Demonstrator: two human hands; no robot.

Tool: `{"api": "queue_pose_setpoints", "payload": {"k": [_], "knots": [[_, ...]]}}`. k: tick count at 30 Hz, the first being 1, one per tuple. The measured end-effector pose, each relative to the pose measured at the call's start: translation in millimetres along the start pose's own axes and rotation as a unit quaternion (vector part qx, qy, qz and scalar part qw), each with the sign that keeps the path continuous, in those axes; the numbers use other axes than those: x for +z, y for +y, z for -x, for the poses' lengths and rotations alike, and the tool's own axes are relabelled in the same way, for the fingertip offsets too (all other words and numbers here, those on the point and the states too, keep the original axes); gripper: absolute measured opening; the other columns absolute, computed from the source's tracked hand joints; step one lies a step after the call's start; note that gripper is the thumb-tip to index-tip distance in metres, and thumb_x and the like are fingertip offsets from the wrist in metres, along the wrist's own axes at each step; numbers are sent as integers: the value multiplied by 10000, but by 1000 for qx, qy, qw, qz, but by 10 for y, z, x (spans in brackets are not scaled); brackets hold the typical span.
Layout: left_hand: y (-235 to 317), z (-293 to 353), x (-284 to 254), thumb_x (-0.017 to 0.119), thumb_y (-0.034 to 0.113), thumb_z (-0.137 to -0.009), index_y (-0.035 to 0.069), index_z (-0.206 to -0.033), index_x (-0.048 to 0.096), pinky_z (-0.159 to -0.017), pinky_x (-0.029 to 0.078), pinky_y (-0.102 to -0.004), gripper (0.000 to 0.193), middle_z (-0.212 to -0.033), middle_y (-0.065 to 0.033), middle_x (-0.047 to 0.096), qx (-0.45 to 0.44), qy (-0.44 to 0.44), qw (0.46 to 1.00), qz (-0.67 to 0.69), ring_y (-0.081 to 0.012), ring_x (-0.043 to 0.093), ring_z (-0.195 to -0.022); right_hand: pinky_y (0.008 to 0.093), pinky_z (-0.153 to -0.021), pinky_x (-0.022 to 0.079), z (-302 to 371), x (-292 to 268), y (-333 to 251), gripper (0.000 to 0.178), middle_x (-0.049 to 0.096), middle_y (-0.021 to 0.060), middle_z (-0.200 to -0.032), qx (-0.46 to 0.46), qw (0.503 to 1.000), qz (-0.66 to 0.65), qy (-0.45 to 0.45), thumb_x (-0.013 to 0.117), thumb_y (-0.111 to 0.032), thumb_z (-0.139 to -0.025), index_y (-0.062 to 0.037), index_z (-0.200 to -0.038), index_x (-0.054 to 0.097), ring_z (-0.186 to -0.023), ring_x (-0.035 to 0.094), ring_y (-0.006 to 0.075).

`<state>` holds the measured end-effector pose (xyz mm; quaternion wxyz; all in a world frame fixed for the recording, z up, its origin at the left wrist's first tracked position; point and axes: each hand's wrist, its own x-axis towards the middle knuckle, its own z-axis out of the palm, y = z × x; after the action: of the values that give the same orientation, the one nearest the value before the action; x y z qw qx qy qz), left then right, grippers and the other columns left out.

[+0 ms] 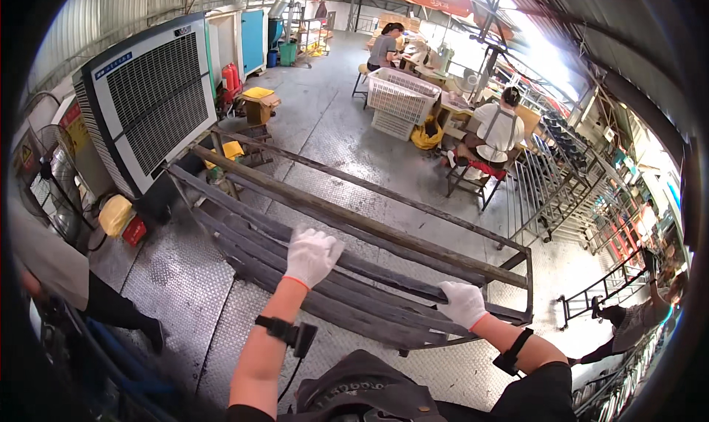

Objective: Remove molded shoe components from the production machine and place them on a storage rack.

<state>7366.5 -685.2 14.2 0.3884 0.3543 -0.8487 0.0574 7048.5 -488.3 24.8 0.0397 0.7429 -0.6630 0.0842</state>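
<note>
A long dark rack (362, 263) with several parallel rails stretches across the floor in front of me. Its near rails look wrapped in dark, worn padding. My left hand (314, 256), in a white knit glove with an orange cuff, is closed over one padded rail near the middle. Another white glove covers my right hand (461, 304), which grips the same side of the rack close to its right end. The fingertips of both hands are partly hidden, curled over the rail. Dark straps with small devices sit on both forearms.
A big grey air cooler (159, 100) stands beyond the rack's left end, near a cardboard box (260, 104). White plastic crates (402, 97) are stacked farther back. Two people sit at work tables; others stand at the far left and right. Metal racks (554, 178) line the right.
</note>
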Motion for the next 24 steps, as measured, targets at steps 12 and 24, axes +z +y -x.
{"api": "queue_pose_setpoints", "payload": {"k": [12, 24], "knots": [[201, -12, 258, 572, 352, -889, 132, -644, 637, -793, 433, -391, 336, -672, -59, 624, -27, -6, 1000, 6, -240, 604, -739, 428, -623, 512, 87, 15, 305, 308, 634, 109, -736, 14, 997, 71, 24, 740, -235, -621, -116, -885, 634, -712, 645, 308], [149, 624, 162, 622, 248, -790, 90, -798, 625, -937, 418, -447, 158, -827, -69, 603, -29, 66, 986, 150, -278, 566, -963, 513, -848, 471, -15, 584, 598, 693, 570, 218, -1163, 121, 992, -42, 10, 715, -392, -700, -93, -1282, 485, -982, 598, 425]]}}
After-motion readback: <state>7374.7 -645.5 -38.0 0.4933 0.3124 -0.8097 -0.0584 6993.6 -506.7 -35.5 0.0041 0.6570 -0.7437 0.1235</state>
